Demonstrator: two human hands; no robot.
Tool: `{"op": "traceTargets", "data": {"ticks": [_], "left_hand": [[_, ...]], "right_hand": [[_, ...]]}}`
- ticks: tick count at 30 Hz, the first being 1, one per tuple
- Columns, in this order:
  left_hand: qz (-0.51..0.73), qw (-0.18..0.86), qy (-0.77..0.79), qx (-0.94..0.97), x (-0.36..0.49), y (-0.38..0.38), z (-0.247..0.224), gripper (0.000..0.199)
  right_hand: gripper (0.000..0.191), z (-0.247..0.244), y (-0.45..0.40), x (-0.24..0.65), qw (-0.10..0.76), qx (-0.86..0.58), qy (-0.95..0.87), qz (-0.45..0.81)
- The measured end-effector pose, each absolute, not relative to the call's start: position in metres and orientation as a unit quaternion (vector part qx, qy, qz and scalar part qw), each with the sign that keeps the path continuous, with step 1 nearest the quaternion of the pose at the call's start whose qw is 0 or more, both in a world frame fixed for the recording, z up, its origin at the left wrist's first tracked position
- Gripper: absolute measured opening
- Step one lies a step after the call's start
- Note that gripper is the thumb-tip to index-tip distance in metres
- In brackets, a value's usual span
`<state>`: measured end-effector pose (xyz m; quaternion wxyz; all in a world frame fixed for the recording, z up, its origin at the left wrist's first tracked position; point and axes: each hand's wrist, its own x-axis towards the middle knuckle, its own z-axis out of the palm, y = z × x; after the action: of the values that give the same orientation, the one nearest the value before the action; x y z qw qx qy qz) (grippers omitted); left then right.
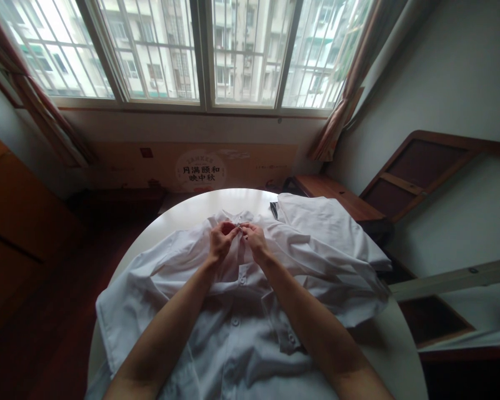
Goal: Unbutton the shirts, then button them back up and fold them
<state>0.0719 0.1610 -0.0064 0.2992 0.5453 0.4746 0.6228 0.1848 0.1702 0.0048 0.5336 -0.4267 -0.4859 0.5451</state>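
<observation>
A white button-up shirt (216, 311) lies spread over the round white table (179, 214), its collar at the far side. My left hand (221, 240) pinches the front placket just below the collar. Right beside it, my right hand (254, 239) pinches the same spot from the other side, fingertips almost meeting. What lies between the fingertips is too small to make out clearly. Lower on the placket, several buttons look fastened. A cuff with a button rests next to my right forearm.
Another folded white garment (325, 214) with a dark edge sits at the table's back right. Behind the table are a printed banner (241, 166) and a barred window. A wooden bench (337, 194) stands at the right, an orange-brown cabinet (16, 233) at the left.
</observation>
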Motion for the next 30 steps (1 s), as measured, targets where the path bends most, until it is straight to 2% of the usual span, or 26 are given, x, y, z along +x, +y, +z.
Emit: {"op": "traceTargets", "data": {"ticks": [9,16,19,24,30], "left_hand": [[0.605,0.257,0.488,0.573,0.076,0.153,-0.005,0.009],[0.607,0.476,0.415,0.483,0.072,0.159,-0.002,0.027],[0.593,0.514,0.407,0.467,0.072,0.159,-0.001,0.028],[0.605,0.447,0.436,0.493,0.076,0.159,-0.004,0.017],[0.595,0.324,0.501,0.539,0.082,0.159,-0.018,0.015]], "right_hand": [[0.016,0.005,0.168,0.189,0.53,-0.481,-0.523,0.462],[0.019,0.006,0.17,0.189,0.525,-0.427,-0.446,0.585],[0.023,0.008,0.17,0.191,0.51,-0.405,-0.465,0.599],[0.021,0.003,0.171,0.191,0.529,-0.414,-0.514,0.534],[0.017,-0.006,0.17,0.187,0.499,-0.535,-0.543,0.412]]}}
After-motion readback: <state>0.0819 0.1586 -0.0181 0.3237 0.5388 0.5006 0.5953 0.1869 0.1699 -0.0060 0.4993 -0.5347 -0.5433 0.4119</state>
